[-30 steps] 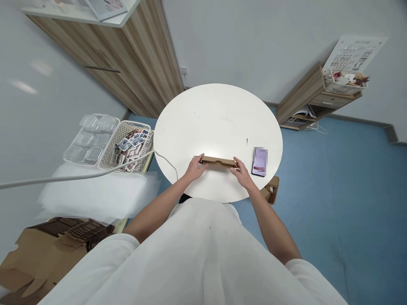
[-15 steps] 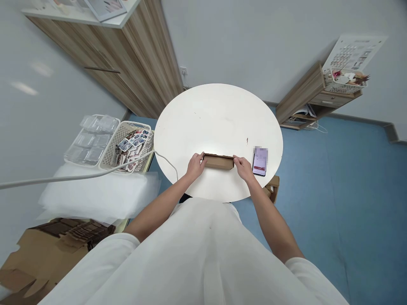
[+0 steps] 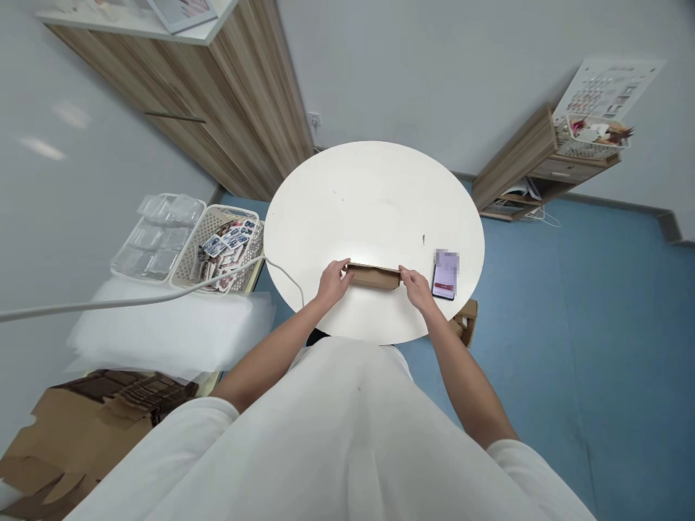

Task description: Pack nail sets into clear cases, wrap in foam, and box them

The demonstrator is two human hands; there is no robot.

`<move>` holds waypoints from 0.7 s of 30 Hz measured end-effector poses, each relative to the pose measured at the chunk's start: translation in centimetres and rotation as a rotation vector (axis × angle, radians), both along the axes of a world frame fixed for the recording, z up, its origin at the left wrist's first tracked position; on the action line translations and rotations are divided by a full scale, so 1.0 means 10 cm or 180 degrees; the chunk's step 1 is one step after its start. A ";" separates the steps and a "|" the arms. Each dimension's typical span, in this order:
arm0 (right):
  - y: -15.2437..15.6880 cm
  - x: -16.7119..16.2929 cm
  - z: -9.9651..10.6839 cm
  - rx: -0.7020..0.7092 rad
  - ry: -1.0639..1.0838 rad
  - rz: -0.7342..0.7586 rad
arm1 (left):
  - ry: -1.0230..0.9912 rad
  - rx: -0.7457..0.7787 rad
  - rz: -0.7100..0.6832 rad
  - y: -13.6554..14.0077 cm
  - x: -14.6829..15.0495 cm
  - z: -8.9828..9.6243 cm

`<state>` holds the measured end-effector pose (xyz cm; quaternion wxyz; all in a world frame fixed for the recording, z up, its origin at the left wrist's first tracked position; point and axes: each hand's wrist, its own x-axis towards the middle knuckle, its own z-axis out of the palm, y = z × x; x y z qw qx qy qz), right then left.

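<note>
A small brown cardboard box (image 3: 373, 277) is held between my two hands over the near part of the white round table (image 3: 374, 195). My left hand (image 3: 333, 281) grips its left end, fingers at the top edge and thumb on the near side. At the opposite end, my right hand (image 3: 415, 286) has its fingers closed on the right corner. The box's long side faces me; its inside is mostly hidden. Just right of my right hand lies a phone (image 3: 444, 276) with its screen lit.
Left of the table are a basket of printed cards (image 3: 187, 264), a clear plastic tray (image 3: 124, 264), a stack of translucent sheets (image 3: 163, 329) and flattened cardboard (image 3: 76, 441). A white cable (image 3: 217, 278) crosses to the table's edge. More cardboard boxes (image 3: 468, 318) sit at lower right.
The far top edge of the box looks slightly more raised, showing more brown board. Both hands keep their hold at its ends, and the view has shifted very slightly.
</note>
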<state>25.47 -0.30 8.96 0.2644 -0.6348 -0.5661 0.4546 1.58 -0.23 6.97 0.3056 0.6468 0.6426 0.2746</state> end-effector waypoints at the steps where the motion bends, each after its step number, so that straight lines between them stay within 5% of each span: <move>1: 0.00 0.00 0.00 0.0005 -0.0005 0.0028 | -0.0007 -0.0005 0.0013 0.00 0.00 0.01; 14: 0.02 0.03 -0.13 -0.0153 0.0388 -0.0235 | -0.1033 -0.0465 0.0647 0.04 -0.04 -0.04; 21: -0.04 0.06 -0.36 -0.0372 0.0477 -0.0198 | -0.1105 -0.0931 0.0390 -0.04 -0.12 -0.22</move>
